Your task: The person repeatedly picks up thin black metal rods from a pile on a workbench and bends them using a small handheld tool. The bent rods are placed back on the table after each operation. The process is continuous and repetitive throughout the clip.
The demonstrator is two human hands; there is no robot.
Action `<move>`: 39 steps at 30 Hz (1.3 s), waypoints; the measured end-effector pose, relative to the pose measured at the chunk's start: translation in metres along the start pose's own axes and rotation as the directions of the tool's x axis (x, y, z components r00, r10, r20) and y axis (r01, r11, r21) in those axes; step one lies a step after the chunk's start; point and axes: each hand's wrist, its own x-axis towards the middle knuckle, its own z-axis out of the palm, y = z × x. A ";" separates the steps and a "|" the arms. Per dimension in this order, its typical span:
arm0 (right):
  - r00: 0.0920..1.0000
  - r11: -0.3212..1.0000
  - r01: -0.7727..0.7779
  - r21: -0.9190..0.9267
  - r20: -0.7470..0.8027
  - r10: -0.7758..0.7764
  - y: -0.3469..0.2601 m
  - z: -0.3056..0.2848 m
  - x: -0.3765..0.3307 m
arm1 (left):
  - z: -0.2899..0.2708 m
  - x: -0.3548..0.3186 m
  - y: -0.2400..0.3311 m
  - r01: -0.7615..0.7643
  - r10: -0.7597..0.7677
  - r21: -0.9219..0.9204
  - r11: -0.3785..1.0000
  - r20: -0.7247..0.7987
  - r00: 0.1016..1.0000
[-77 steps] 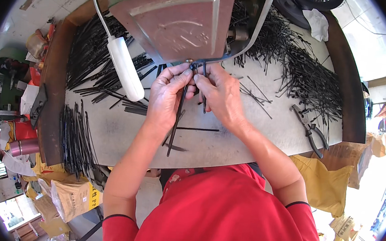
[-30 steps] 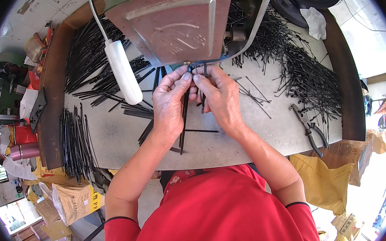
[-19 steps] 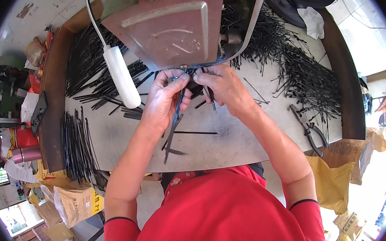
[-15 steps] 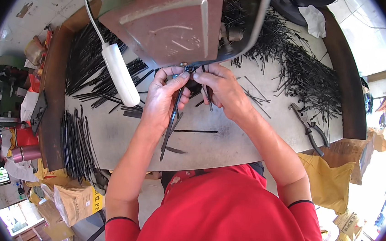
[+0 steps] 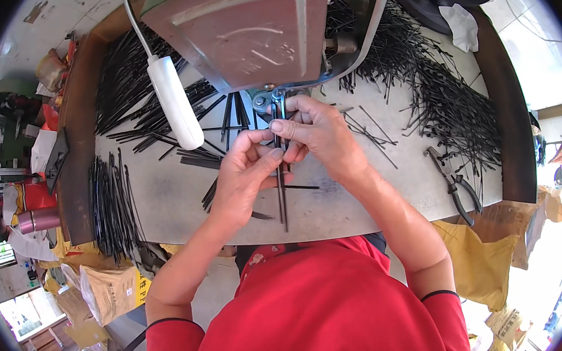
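My left hand and my right hand meet in front of a brown machine on a grey worktable. Both pinch a small bundle of thin black rods, which hangs down toward me from the fingers. The bundle's upper end sits at the small metal fixture under the machine's front edge. My right fingers are right at that fixture; my left thumb and fingers grip the rods just below.
Heaps of black rods lie at the left, the front left edge and the far right. A white lamp handle hangs left of my hands. Pliers lie at the right. Yellow sacks sit beside the table.
The rod bundle has swung from slanting toward my left to hanging nearly straight down. My left hand has slid lower on it; my right hand stays at the fixture.
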 end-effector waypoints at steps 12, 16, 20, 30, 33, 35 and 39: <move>0.997 0.983 -0.070 0.172 -0.020 0.074 0.008 -0.001 -0.006 | 0.001 -0.012 -0.013 0.020 -0.016 -0.096 0.995 0.038 0.999; 0.997 0.973 -0.046 0.228 -0.055 0.060 0.009 0.001 -0.011 | 0.006 -0.013 -0.014 0.028 -0.027 -0.081 0.996 0.004 1.000; 0.990 0.986 -0.003 0.167 -0.142 0.027 0.012 0.004 -0.014 | 0.016 -0.017 -0.011 -0.049 0.054 0.100 0.994 -0.049 0.997; 0.997 0.989 -0.076 0.129 -0.005 0.078 -0.003 -0.010 -0.018 | 0.001 -0.009 -0.012 -0.192 0.203 0.353 0.916 0.008 0.979; 0.997 0.993 -0.067 0.092 -0.043 0.071 -0.004 -0.010 -0.020 | 0.002 -0.009 -0.017 -0.304 0.343 0.511 0.804 0.019 0.939; 0.996 0.996 -0.053 0.068 -0.065 0.058 -0.002 -0.008 -0.021 | 0.001 -0.008 -0.024 -0.462 0.570 0.765 0.448 0.154 0.807; 0.997 0.990 -0.081 0.116 0.001 0.081 -0.004 -0.016 -0.017 | -0.009 -0.004 -0.015 -0.453 0.541 0.798 0.397 0.195 0.818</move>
